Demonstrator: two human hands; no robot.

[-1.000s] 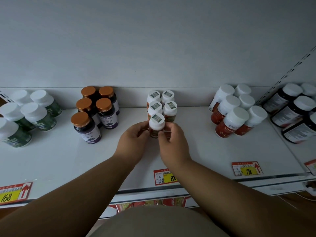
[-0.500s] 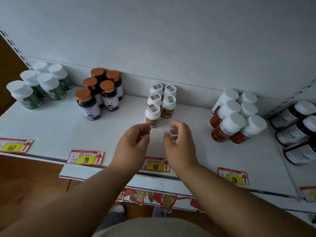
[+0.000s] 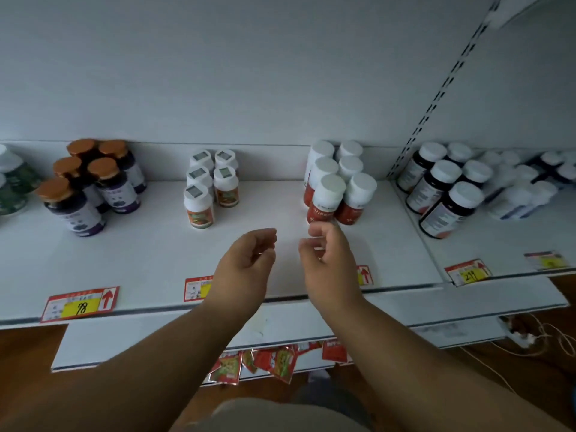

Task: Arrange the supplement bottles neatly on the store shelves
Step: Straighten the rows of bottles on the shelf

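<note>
Releasing the front orange-label bottle (image 3: pixel 199 207) is complete: a second ago both my hands were closed round it at the head of its column; now it stands alone and upright on the shelf (image 3: pixel 149 257), in line with the small orange-label group (image 3: pixel 212 179) behind it.

Status of hands:
- My left hand (image 3: pixel 243 263) hovers above the shelf, fingers loosely curled, holding nothing.
- My right hand (image 3: pixel 327 260) hovers beside it, fingers likewise relaxed and empty, fingertips just short of the front red-label bottle (image 3: pixel 325 199).

Both hands have withdrawn toward the shelf edge and shifted right, and my view has swung the same way, bringing the dark bottles (image 3: pixel 442 188) on the next bay into frame.

Assessment: the orange-label column appears squared up. The red-label group (image 3: pixel 339 179) is the probable next item; its front pair leans out of line with the rows behind. The copper-lidded bottles (image 3: pixel 90 179) at left look loosely staggered and may need correction later.
</note>
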